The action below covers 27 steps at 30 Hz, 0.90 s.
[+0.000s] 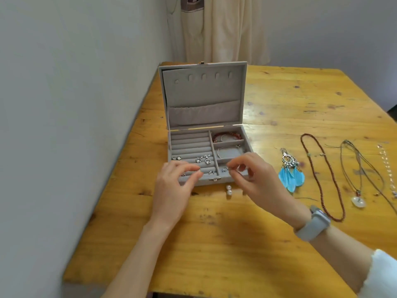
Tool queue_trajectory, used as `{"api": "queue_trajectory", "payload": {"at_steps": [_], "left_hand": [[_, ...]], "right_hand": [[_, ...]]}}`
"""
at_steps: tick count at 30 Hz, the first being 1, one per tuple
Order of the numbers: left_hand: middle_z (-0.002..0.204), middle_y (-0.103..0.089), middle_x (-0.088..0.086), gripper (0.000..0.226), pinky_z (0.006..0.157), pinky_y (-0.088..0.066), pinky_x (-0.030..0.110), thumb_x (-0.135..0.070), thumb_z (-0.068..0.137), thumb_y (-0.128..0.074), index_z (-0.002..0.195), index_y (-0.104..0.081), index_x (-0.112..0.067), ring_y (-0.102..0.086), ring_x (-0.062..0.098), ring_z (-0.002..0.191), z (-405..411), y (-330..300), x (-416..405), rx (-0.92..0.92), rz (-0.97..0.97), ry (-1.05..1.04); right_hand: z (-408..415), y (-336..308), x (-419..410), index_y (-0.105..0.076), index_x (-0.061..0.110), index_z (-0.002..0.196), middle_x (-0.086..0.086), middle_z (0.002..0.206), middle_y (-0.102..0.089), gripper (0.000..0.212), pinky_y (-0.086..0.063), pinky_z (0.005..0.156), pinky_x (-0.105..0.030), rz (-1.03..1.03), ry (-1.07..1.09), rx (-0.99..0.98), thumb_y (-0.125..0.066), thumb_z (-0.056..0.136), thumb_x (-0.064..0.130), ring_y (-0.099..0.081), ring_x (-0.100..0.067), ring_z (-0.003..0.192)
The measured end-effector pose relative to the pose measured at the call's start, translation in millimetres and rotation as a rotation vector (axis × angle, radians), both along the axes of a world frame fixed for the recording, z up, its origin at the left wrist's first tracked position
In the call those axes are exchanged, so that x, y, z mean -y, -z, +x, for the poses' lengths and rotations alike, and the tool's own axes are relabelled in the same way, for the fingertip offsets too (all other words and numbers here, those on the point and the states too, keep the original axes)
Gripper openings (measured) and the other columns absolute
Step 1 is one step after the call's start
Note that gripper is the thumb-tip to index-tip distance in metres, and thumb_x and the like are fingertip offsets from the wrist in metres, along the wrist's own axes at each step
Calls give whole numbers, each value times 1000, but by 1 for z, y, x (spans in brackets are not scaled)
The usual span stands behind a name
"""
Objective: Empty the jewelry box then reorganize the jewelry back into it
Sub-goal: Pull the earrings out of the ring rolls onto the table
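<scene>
A grey velvet jewelry box (214, 181) stands open on the wooden table, its lid upright. Small silver earrings (203, 159) sit in the ring rolls on the left; a red bracelet (225, 135) and a silver bangle (227, 151) lie in the right compartments. My left hand (174, 190) hovers over the front left rolls with thumb and fingertips pinched near a tiny silver piece. My right hand (255, 179) is over the front right compartment, its thumb and forefinger pinching a small silver earring (226, 168). Two pearl earrings (229, 189) lie on the table just before the box.
To the right on the table (214, 244) lie blue feather earrings (291, 173), a brown bead necklace (320, 179), a cord necklace with a white pendant (358, 201) and a clear bead strand (386, 166). A wall runs along the left edge; a curtain hangs behind.
</scene>
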<state>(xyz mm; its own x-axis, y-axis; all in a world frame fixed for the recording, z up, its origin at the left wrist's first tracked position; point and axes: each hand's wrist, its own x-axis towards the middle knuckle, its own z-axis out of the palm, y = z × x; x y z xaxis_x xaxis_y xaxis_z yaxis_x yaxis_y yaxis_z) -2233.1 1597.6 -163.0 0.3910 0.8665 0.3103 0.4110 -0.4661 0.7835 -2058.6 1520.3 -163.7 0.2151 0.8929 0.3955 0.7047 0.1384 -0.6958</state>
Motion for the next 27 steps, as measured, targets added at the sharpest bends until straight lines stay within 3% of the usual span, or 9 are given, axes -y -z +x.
{"api": "queue_trajectory", "payload": {"at_steps": [4,8,14,27], "left_hand": [[83,-61,-16,10,85,-41,32,-20,74,-74,79,-71,-28,-51,1,87,-4,24,35,-100,-53,81],[81,-57,-14,12,80,-27,19,-22,73,-75,83,-73,-28,-44,1,86,-12,40,48,-217,0,50],[84,-56,-8,11,77,-26,26,-19,74,-74,84,-74,-25,-47,11,88,-9,39,47,-274,16,1],[85,-57,-11,17,76,-25,25,-20,77,-72,93,-73,-26,-43,7,86,-8,41,47,-276,59,-14]], "right_hand": [[-13,27,41,-63,13,89,11,82,-56,14,-36,70,-9,-60,-41,52,-55,82,23,-44,0,74],[-21,47,57,-64,10,90,1,87,-60,10,-43,71,-19,-112,-42,152,-64,80,10,-49,-10,81],[-31,48,48,-67,9,88,-4,83,-61,13,-46,68,-27,-102,63,203,-62,79,16,-53,-22,79],[-44,49,32,-68,11,95,-3,82,-64,18,-45,70,-29,-75,51,166,-63,78,10,-53,-21,78]]}}
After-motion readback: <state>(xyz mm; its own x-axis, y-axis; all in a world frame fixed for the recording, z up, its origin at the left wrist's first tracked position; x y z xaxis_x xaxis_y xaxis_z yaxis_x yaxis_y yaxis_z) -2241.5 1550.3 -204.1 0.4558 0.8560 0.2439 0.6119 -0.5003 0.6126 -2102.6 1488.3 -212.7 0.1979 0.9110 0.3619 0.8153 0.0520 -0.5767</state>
